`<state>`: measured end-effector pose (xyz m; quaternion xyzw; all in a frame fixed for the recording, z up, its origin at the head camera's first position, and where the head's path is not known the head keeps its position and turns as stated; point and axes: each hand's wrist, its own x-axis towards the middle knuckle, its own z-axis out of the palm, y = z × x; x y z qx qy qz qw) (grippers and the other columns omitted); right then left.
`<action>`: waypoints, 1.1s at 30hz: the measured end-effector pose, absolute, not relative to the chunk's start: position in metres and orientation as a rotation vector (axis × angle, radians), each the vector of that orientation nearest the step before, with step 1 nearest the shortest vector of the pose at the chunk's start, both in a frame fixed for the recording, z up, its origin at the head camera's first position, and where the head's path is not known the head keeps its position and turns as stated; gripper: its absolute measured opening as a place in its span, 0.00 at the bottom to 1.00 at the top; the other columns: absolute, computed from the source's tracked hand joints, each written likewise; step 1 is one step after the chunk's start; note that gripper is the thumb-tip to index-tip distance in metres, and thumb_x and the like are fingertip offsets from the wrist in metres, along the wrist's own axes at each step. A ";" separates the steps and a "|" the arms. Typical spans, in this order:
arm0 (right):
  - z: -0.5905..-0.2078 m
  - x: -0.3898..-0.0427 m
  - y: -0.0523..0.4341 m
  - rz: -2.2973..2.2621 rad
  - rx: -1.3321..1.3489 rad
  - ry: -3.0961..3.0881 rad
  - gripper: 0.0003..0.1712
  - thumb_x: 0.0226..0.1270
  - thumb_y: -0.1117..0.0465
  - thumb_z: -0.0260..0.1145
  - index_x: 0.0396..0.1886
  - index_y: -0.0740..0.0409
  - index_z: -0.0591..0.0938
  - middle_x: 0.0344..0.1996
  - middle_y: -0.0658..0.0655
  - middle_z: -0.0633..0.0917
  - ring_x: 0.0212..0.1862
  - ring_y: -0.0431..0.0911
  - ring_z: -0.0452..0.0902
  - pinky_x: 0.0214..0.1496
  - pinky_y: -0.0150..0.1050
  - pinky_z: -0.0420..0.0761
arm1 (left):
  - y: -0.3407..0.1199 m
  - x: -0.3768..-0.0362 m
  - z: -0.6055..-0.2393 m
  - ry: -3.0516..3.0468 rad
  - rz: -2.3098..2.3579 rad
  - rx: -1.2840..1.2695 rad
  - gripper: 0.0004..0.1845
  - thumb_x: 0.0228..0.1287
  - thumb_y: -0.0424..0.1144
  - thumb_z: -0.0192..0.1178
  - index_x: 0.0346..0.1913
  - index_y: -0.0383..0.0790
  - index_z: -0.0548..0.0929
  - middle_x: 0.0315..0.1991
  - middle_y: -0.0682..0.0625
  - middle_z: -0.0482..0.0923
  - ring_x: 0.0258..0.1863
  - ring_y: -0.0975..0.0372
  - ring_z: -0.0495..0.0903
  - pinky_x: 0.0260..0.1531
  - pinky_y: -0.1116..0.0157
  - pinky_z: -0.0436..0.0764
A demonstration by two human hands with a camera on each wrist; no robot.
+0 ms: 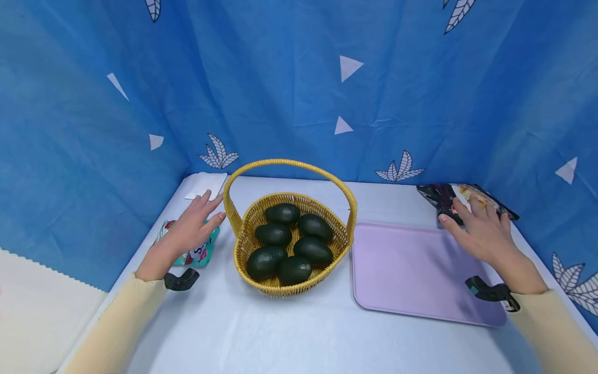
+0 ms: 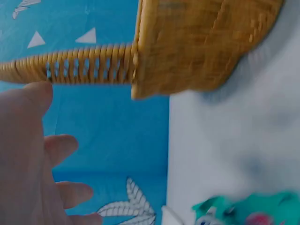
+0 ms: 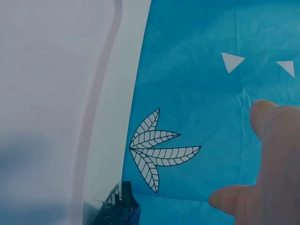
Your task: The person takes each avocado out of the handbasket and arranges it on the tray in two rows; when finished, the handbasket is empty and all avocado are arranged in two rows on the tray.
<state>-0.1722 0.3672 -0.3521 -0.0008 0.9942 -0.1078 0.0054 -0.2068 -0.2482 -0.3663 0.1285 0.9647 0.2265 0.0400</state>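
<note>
A yellow wicker basket with a tall arched handle stands mid-table and holds several dark green avocados. Just left of it my left hand hovers with spread fingers, holding nothing. In the left wrist view the thumb overlaps the basket's handle; whether they touch I cannot tell. Over the far right part of a flat lavender tray, my right hand is raised, its fingers extended and holding nothing. The right wrist view shows fingers in front of the blue cloth.
A teal printed packet lies beneath the left hand, with a white sheet behind it. Behind the tray is a black printed packet, partly covered by the right hand. Blue patterned cloth walls in the white table.
</note>
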 end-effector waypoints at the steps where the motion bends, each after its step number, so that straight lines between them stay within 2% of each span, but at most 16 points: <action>1: -0.352 -0.172 0.367 -0.336 0.003 3.107 0.52 0.78 0.29 0.37 0.80 0.67 0.50 0.76 0.84 0.44 0.73 0.86 0.33 0.68 0.83 0.33 | -0.247 -0.205 -0.369 2.944 0.739 0.414 0.37 0.80 0.59 0.43 0.82 0.43 0.54 0.82 0.31 0.40 0.80 0.32 0.39 0.72 0.27 0.45; 7: -0.357 -0.172 0.368 -0.350 0.006 3.100 0.52 0.77 0.29 0.38 0.79 0.69 0.53 0.75 0.85 0.45 0.73 0.86 0.35 0.67 0.84 0.34 | -0.241 -0.192 -0.391 2.875 1.045 0.471 0.36 0.79 0.52 0.48 0.81 0.38 0.55 0.81 0.33 0.50 0.79 0.36 0.52 0.73 0.33 0.58; 12: -0.360 -0.171 0.367 -0.360 -0.013 3.103 0.52 0.78 0.30 0.39 0.78 0.71 0.56 0.74 0.86 0.47 0.71 0.88 0.39 0.66 0.86 0.35 | -0.229 -0.185 -0.412 2.733 1.342 0.487 0.36 0.75 0.43 0.56 0.79 0.33 0.57 0.77 0.32 0.60 0.75 0.35 0.63 0.67 0.39 0.71; 18: -0.360 -0.172 0.364 -0.350 0.004 3.086 0.54 0.77 0.28 0.38 0.78 0.71 0.54 0.74 0.86 0.47 0.71 0.89 0.40 0.67 0.85 0.34 | -0.217 -0.188 -0.427 2.611 1.549 0.491 0.34 0.74 0.37 0.58 0.78 0.33 0.59 0.72 0.31 0.69 0.66 0.36 0.76 0.62 0.43 0.78; 21: -0.360 -0.172 0.362 -0.344 0.019 3.072 0.55 0.76 0.27 0.36 0.78 0.71 0.54 0.74 0.86 0.47 0.71 0.89 0.40 0.67 0.85 0.34 | -0.214 -0.187 -0.432 2.577 1.601 0.470 0.33 0.75 0.36 0.57 0.77 0.32 0.61 0.70 0.29 0.70 0.65 0.36 0.76 0.61 0.46 0.80; 26: -0.361 -0.173 0.360 -0.341 0.038 3.065 0.56 0.75 0.26 0.35 0.78 0.73 0.54 0.74 0.87 0.47 0.71 0.89 0.40 0.68 0.84 0.33 | -0.212 -0.184 -0.436 2.479 1.687 0.342 0.33 0.76 0.39 0.56 0.79 0.38 0.60 0.73 0.30 0.67 0.69 0.35 0.71 0.58 0.47 0.82; 33: -0.359 -0.173 0.356 -0.348 0.035 3.066 0.57 0.75 0.26 0.34 0.77 0.73 0.55 0.73 0.87 0.48 0.70 0.89 0.41 0.68 0.84 0.33 | -0.210 -0.184 -0.436 2.401 1.771 0.246 0.33 0.76 0.41 0.57 0.79 0.42 0.61 0.74 0.32 0.65 0.70 0.37 0.70 0.50 0.64 0.86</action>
